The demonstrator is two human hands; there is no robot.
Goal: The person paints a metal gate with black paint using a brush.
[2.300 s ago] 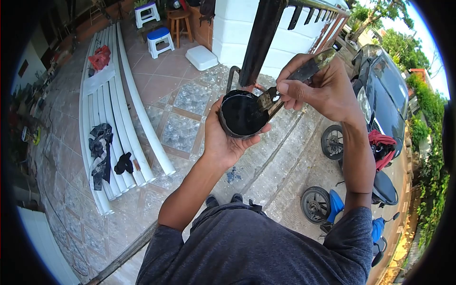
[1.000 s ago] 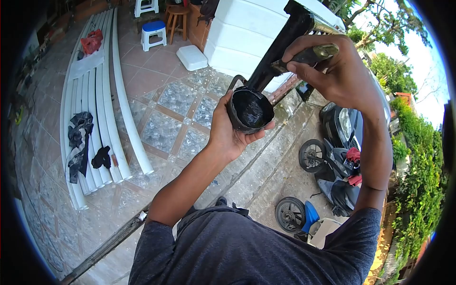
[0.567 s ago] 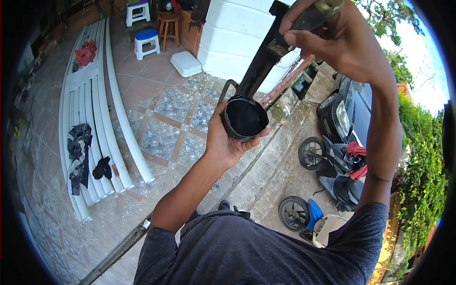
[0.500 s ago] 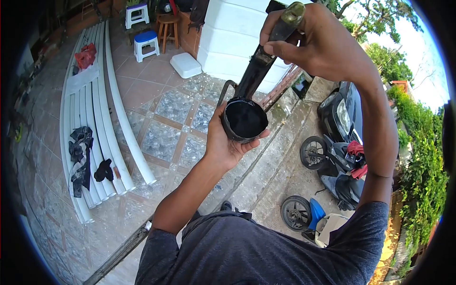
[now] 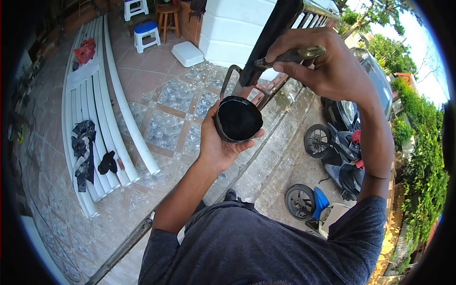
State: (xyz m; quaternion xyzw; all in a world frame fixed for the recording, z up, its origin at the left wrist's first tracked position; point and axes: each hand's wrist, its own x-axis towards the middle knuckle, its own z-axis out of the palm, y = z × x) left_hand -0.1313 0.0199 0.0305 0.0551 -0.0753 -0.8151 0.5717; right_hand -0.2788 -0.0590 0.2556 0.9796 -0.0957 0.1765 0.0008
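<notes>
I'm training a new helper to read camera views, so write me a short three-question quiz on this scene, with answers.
1. Multiple choice: where does the red bag lie?
A) on the blue-topped stool
B) on the white pipes
C) inside the white tub

2. True or false: the left hand holds the round container with something black in it.

3. Fill in the blank: the right hand holds a ____ near the dark post.

Key: 1. B; 2. true; 3. brush
</notes>
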